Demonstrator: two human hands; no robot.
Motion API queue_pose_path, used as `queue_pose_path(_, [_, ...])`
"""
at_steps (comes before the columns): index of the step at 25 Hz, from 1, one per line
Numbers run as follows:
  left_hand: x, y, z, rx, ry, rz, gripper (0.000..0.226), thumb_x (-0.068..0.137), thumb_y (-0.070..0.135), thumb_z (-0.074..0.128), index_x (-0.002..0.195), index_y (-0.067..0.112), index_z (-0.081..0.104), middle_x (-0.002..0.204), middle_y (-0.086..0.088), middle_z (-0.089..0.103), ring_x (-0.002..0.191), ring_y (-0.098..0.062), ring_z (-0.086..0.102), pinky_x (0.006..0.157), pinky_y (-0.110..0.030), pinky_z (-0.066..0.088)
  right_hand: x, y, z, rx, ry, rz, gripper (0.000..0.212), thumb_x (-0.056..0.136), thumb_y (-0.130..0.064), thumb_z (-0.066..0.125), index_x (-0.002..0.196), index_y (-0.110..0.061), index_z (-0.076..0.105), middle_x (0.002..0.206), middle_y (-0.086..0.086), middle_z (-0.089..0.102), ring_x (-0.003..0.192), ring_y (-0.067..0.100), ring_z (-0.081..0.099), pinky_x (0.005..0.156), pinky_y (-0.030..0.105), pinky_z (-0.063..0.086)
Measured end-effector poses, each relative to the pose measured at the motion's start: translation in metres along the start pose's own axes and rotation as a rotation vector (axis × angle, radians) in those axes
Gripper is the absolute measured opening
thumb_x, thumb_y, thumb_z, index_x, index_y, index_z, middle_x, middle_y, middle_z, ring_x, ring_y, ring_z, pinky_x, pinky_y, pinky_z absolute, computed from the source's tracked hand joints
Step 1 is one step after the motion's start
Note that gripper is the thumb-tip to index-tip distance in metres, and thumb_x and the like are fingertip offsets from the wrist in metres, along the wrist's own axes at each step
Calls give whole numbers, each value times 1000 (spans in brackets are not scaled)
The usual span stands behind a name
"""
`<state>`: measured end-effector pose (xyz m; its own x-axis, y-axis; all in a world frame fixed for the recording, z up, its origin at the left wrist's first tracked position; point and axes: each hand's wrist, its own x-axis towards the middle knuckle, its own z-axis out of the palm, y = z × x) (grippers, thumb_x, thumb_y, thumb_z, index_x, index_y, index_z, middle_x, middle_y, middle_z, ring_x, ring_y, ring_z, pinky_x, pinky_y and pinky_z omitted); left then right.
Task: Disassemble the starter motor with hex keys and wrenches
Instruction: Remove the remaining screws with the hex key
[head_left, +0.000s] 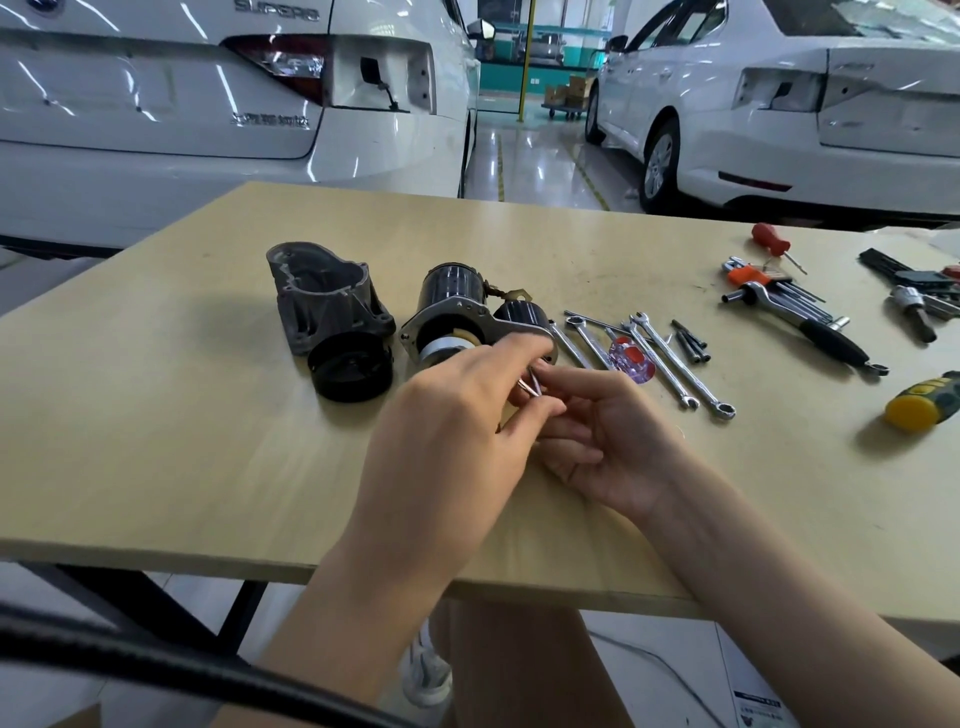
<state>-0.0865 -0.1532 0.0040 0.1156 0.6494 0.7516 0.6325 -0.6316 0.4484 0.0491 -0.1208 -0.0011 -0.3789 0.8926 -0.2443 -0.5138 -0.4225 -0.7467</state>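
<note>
— Where's the starter motor (457, 317)?

— Mid-bench (156, 426), just beyond the hands, its nose housing (324, 296) already off, lying to the left.

— How will it handle?

— Heavy, rigid metal, I'd judge (smooth black casing, likely slippery); take it by the flange plate.

— The hands?

— Left hand (457, 415) and right hand (608, 441) both pinch a small shiny metal piece (531, 382) between fingertips; too small to name.

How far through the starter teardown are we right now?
Done: the grey nose housing and a black round part lie apart from the motor body. In hand: left hand and right hand pinch a small metal piece. Left: motor body and solenoid still joined.
</note>
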Motion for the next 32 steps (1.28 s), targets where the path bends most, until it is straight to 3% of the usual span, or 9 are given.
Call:
queue_pose_path(3, [-1, -3, -3, 12, 7, 42, 11, 76, 20, 76, 80, 10, 74, 70, 1, 67, 61, -14, 60, 56, -34, 51, 1, 0, 0, -5, -18, 3, 18, 71, -17, 61, 55, -10, 65, 47, -4, 41, 29, 3, 29, 25, 10, 20])
queue_pose_path(7, [-1, -3, -3, 51, -7, 45, 19, 79, 25, 75, 69, 9, 70, 64, 1, 62, 55, -16, 52, 50, -37, 49, 2, -1, -1, -19, 31, -16, 21, 71, -19, 65, 52, -11, 62, 47, -4, 42, 29, 3, 29, 24, 10, 20])
queue_pose_path(12, [-3, 9, 0, 130, 34, -98, 20, 72, 36, 74, 63, 19, 69, 55, 5, 60, 47, -17, 51, 41, -34, 45, -1, -2, -1, -52, 22, 19, 23, 74, -20, 60, 57, -9, 70, 53, -4, 45, 29, 4, 30, 25, 11, 22])
queue_pose_path(18, [-8, 11, -1, 120, 23, -98, 20, 68, 37, 79, 83, 26, 72, 62, 11, 66, 51, -13, 61, 42, -32, 51, 0, -1, 1, -40, 68, 19, 17, 65, -17, 65, 50, -10, 65, 47, -2, 45, 26, 3, 31, 23, 11, 21])
queue_pose_path(21, [-11, 8, -3, 90, -50, -37, 17, 71, 33, 73, 84, 21, 74, 69, 9, 67, 59, -11, 60, 48, -31, 51, 1, 0, 1, -75, 18, 28, 25, 73, -22, 63, 50, -11, 65, 46, -3, 46, 26, 3, 31, 24, 10, 23])
queue_pose_path(24, [-10, 5, -3, 158, -45, 0, 13, 72, 28, 72, 80, 18, 73, 68, 8, 64, 61, -12, 57, 48, -30, 48, 2, -1, 0, -90, 35, 36, 26, 69, -24, 66, 47, -11, 61, 46, -5, 41, 26, 3, 28, 24, 9, 21])
queue_pose_path(29, [-9, 4, -2, 107, -6, -74, 28, 73, 29, 75, 99, 19, 73, 80, 7, 67, 67, -12, 57, 57, -32, 52, 3, 2, 2, -60, 33, 26, 18, 63, -20, 67, 65, -6, 56, 55, 0, 39, 27, 2, 30, 23, 10, 21])
queue_pose_path(32, [-11, 2, -1, 107, -9, -11, 16, 74, 27, 73, 85, 16, 73, 82, 5, 65, 72, -13, 57, 57, -34, 53, 2, 1, 2, -48, 28, 31, 21, 65, -22, 68, 62, -8, 53, 45, -2, 39, 26, 2, 30, 23, 10, 21])
